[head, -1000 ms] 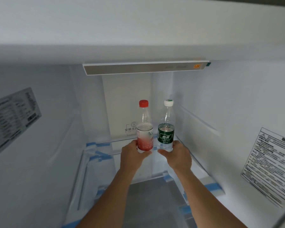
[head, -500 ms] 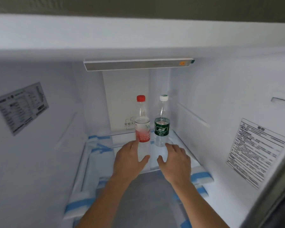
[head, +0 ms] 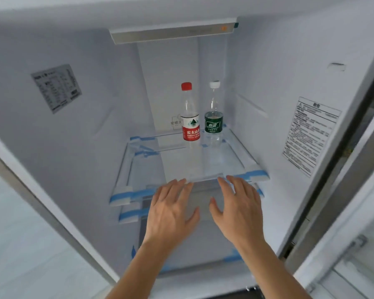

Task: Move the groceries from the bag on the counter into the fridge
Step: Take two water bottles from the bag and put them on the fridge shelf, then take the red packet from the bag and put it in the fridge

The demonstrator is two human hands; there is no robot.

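Fridge (head: pixel 91 160) walls fill our view, white on the left and on the right. Two water bottles stand upright on the glass shelf (head: pixel 147 169), toward its far right part. The red-capped bottle (head: pixel 190 126) is on the left, its red and white label facing us. The white-capped bottle (head: pixel 213 124) with the green label is just beside it on the right. We cannot tell whether the two touch. Both bottles are clear and both caps are on.

Our left hand (head: pixel 171 212) and our right hand (head: pixel 239 212) are held out side by side, palms down, near the front of the shelf and well apart from the bottles. Fingers on both are straight and slightly spread, with the thumbs pointing inward toward each other. Neither hand has hold of anything. Our fingertips line up with the shelf's near edge, and we cannot tell whether they touch it.

Blue tape (head: pixel 120 198) wraps the shelf's near corners, and a lower shelf (head: pixel 130 215), also taped, shows just below. A light bar (head: pixel 173 32) runs across the ceiling at the far end. A printed sticker (head: pixel 56 88) sits on the left wall and a warning label (head: pixel 311 134) on the right wall.
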